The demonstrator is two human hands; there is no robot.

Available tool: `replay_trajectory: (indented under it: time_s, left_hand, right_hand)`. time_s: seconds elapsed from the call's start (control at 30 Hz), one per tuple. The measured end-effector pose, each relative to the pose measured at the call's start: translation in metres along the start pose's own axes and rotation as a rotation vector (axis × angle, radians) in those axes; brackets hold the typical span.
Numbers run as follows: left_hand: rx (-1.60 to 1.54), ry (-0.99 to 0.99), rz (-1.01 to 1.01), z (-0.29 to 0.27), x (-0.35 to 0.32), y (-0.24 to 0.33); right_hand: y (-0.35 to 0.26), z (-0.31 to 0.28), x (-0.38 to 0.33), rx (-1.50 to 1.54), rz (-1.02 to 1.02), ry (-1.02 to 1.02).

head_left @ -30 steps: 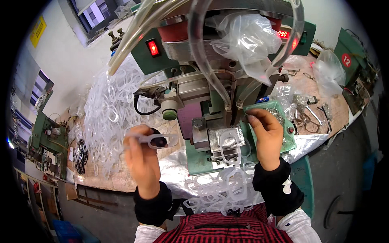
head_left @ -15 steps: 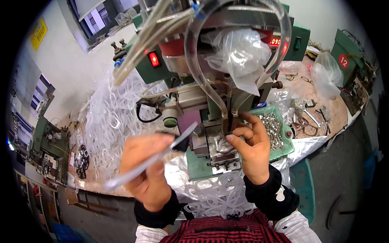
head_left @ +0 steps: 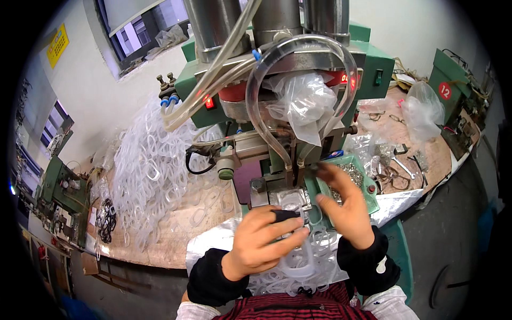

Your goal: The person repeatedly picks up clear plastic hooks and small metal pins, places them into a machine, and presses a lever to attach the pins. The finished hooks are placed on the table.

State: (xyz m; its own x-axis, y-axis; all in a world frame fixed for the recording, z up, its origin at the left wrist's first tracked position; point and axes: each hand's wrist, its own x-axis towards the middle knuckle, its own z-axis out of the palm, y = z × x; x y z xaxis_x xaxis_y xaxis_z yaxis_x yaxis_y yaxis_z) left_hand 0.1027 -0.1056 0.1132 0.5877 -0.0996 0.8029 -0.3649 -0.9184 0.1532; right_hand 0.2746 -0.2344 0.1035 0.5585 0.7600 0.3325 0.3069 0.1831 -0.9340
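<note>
My left hand (head_left: 264, 242) is closed around a clear plastic frame piece (head_left: 300, 264), with a small dark part (head_left: 285, 215) under its fingers. It sits just in front of the metal fixture (head_left: 290, 198) at the base of the green press machine (head_left: 368, 69). My right hand (head_left: 344, 210) hovers to the right of the fixture, fingers spread and motion-blurred, over the near edge of a green tray (head_left: 373, 202) of small metal parts. Nothing shows in that hand.
A big heap of clear plastic frames (head_left: 152, 170) covers the wooden bench (head_left: 176, 242) to the left. More clear frames (head_left: 277, 280) lie by my chest. Clear hoses (head_left: 256, 106) and a plastic bag (head_left: 304, 101) hang from the machine. Tools (head_left: 402, 168) lie at right.
My left hand swung in from the left with the clear frame piece to the front of the fixture. My right hand drew back from the fixture toward the green tray.
</note>
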Motion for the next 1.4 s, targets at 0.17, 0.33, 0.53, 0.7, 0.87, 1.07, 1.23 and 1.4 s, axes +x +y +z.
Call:
replay_trajectory:
  time_s: [0.17, 0.33, 0.53, 0.7, 0.87, 1.07, 1.23, 1.4]
  left_hand:
    - [-0.040, -0.101, -0.051, 0.016, -0.004, 0.002]
    - [-0.088, -0.115, -0.122, 0.009, -0.014, 0.002]
    - [-0.135, -0.035, -0.141, 0.016, -0.023, 0.008]
    - [0.199, 0.407, -0.619, 0.014, -0.083, -0.016]
    - [0.039, 0.173, -0.936, 0.022, -0.134, -0.081]
    - [0.077, 0.205, -1.002, 0.027, -0.141, -0.092]
    - [0.695, -0.115, -1.050, -0.047, -0.157, -0.093]
    - [0.850, -0.290, -1.047, -0.067, -0.206, -0.088]
  right_hand:
    - [0.097, -0.069, -0.016, -0.130, -0.003, 0.587]
    - [0.056, -0.070, -0.076, -0.836, 0.087, 0.334]
    - [0.086, -0.048, -0.054, -1.075, -0.042, 0.315]
    - [0.088, -0.034, -0.030, -1.028, -0.078, 0.389]
    - [0.090, -0.036, -0.024, -0.921, -0.104, 0.382]
    - [0.088, -0.036, -0.023, -0.618, 0.030, 0.439]
    - [0.098, -0.064, -0.066, -0.521, 0.109, 0.543]
    - [0.091, -0.078, -0.105, -0.536, 0.149, 0.638]
